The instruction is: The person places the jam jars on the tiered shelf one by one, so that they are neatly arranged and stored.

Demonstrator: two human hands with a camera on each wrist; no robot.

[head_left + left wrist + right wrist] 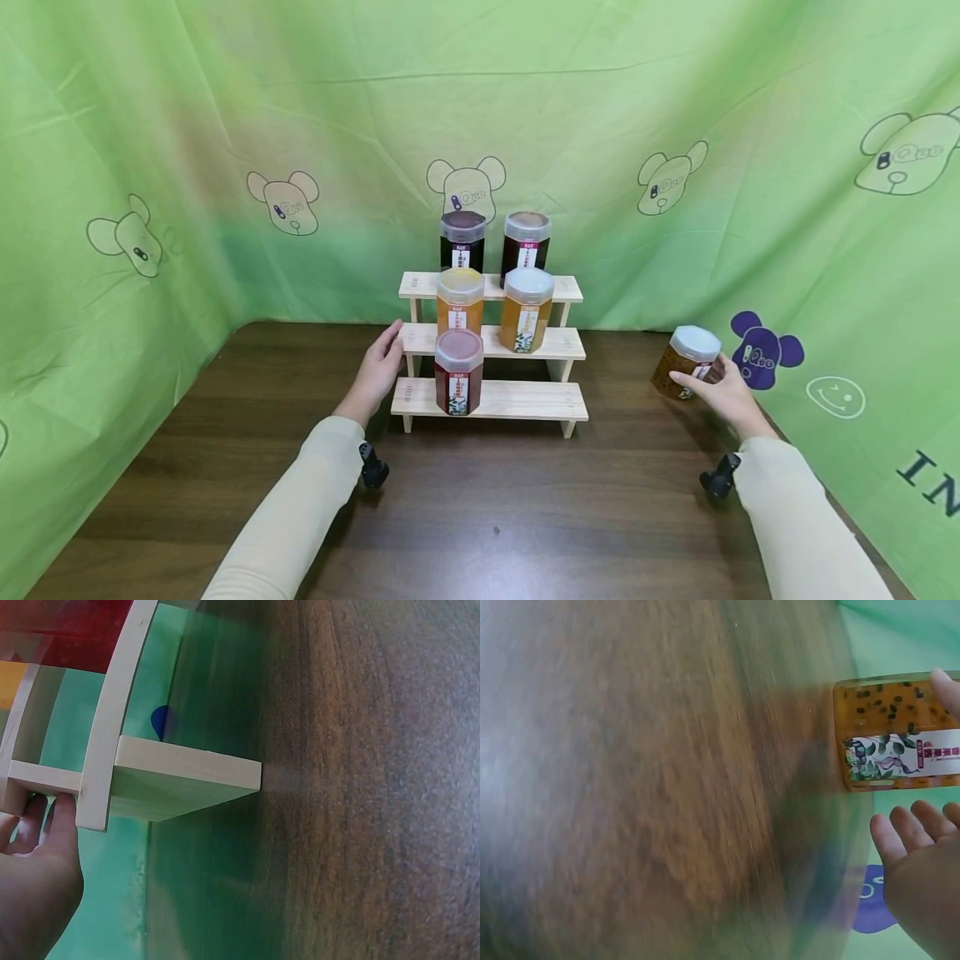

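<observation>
In the head view my left hand (pixel 377 373) is at the left end of a three-step wooden rack (pixel 532 400). Its fingertips touch the wood near the middle step, also in the left wrist view, with the fingers fairly straight. At the right, my right hand (pixel 723 396) is around a hexagonal jar (pixel 675 367) of amber, seed-flecked preserve with a whitish lid. The thumb lies over the jar's front. In the right wrist view the other fingers (pixel 911 829) are spread, with a gap between them and the jar (pixel 889 712). The jar appears upright on the table.
Two dark jars (pixel 462 237) stand on the top step and two orange-yellow jars (pixel 528 308) on the middle one. A red jar (pixel 459 375) is on the bottom step's left half. Green printed cloth (pixel 360 108) surrounds the brown wooden table (pixel 525 508).
</observation>
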